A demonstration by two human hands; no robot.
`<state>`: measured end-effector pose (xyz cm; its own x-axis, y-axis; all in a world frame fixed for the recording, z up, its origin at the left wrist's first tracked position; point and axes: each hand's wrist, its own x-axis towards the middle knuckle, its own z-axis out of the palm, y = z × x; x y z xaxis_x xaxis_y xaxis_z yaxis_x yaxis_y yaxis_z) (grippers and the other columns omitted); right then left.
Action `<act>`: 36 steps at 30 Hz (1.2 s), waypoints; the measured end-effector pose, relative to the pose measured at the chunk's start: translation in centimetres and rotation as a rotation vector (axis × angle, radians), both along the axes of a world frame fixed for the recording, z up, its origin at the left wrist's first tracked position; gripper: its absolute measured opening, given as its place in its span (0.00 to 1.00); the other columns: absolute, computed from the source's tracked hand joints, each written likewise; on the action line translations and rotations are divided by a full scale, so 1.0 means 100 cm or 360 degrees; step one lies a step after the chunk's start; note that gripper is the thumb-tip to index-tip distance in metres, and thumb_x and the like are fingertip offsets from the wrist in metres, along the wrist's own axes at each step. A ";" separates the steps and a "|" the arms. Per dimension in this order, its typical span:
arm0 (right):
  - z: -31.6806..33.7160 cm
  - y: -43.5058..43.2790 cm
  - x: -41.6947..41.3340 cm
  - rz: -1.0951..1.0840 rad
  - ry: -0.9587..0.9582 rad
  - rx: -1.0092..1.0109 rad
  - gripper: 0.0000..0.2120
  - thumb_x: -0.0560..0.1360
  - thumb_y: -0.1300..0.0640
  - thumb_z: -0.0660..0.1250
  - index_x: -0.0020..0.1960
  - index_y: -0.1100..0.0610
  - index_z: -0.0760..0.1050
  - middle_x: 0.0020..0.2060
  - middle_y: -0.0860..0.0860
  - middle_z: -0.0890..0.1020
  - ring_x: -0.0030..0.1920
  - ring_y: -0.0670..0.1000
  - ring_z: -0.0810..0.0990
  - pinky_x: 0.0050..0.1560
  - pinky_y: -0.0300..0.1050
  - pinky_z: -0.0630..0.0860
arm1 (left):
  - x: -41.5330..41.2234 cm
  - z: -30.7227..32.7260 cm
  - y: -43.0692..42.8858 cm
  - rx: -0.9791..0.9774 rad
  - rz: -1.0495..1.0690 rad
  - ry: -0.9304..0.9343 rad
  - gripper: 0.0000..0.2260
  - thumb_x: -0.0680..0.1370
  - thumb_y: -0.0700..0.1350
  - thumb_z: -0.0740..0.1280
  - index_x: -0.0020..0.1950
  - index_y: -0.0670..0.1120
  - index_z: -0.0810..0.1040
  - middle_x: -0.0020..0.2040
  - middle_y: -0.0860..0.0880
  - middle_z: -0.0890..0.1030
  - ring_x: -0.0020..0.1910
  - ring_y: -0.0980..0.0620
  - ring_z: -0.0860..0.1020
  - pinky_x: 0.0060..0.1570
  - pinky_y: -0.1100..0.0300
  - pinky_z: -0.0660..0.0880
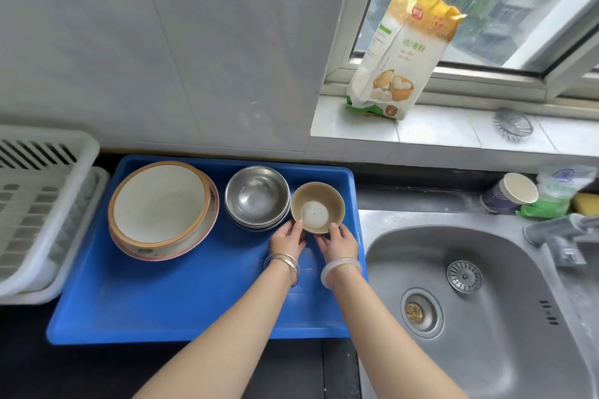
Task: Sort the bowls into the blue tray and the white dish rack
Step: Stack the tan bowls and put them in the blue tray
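Observation:
A small tan bowl with a white inside bottom sits at the right end of the blue tray. My left hand grips its near left rim and my right hand grips its near right rim. To its left stands a stack of steel bowls. Further left lies a stack of large cream bowls with orange rims. The white dish rack stands left of the tray and holds no bowls that I can see.
A steel sink with a tap lies right of the tray. Paper cups, a plastic bag and a yellow sponge sit behind it. A flour bag stands on the windowsill. The tiled wall is behind the tray.

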<state>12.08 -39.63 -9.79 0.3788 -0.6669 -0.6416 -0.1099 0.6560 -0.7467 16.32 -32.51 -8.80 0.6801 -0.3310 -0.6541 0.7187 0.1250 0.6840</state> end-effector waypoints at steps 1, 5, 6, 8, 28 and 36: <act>-0.001 -0.002 0.002 0.0000 0.0003 -0.0003 0.08 0.79 0.64 0.56 0.54 0.62 0.73 0.50 0.59 0.78 0.50 0.57 0.79 0.52 0.46 0.76 | 0.001 -0.001 -0.002 0.0006 -0.0004 -0.0011 0.14 0.79 0.39 0.59 0.64 0.41 0.73 0.54 0.44 0.78 0.56 0.49 0.75 0.56 0.58 0.71; -0.001 -0.009 0.011 0.0046 0.0094 -0.0032 0.08 0.79 0.61 0.57 0.53 0.57 0.74 0.47 0.55 0.79 0.49 0.54 0.80 0.48 0.44 0.77 | 0.006 -0.004 -0.009 0.0052 -0.0008 -0.0055 0.14 0.79 0.39 0.59 0.64 0.40 0.74 0.53 0.45 0.77 0.55 0.49 0.75 0.56 0.58 0.71; -0.001 -0.010 0.013 0.0061 0.0118 -0.0041 0.08 0.80 0.60 0.56 0.51 0.56 0.74 0.46 0.54 0.79 0.49 0.55 0.80 0.48 0.44 0.77 | 0.007 -0.005 -0.011 0.0069 0.0000 -0.0065 0.14 0.79 0.39 0.59 0.64 0.40 0.74 0.53 0.45 0.77 0.55 0.49 0.75 0.55 0.58 0.71; -0.001 -0.012 0.014 0.0080 0.0144 -0.0051 0.08 0.80 0.60 0.56 0.49 0.55 0.74 0.45 0.54 0.79 0.50 0.55 0.80 0.46 0.43 0.77 | 0.007 -0.006 -0.013 0.0095 0.0016 -0.0075 0.13 0.79 0.40 0.60 0.62 0.40 0.75 0.53 0.45 0.77 0.54 0.49 0.75 0.55 0.58 0.71; 0.048 0.040 -0.042 0.0969 0.0402 -0.0563 0.09 0.79 0.54 0.56 0.53 0.54 0.73 0.53 0.53 0.78 0.46 0.53 0.79 0.47 0.46 0.73 | -0.017 0.031 0.081 0.0903 -0.0756 -0.0856 0.17 0.78 0.45 0.62 0.66 0.47 0.72 0.66 0.49 0.76 0.64 0.51 0.74 0.60 0.62 0.67; 0.067 0.167 -0.038 0.1641 0.0279 -0.1229 0.11 0.79 0.54 0.57 0.55 0.53 0.76 0.47 0.46 0.80 0.52 0.51 0.79 0.51 0.42 0.71 | -0.050 0.058 0.241 0.1232 -0.0218 -0.1085 0.15 0.77 0.42 0.63 0.64 0.46 0.75 0.62 0.46 0.78 0.61 0.48 0.76 0.60 0.56 0.72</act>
<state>8.31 -22.95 -3.11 0.8860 -0.3378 -0.3177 -0.4370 -0.3793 -0.8156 11.31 -8.38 -2.97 0.9735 -0.0869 -0.2113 0.1243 -0.5746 0.8090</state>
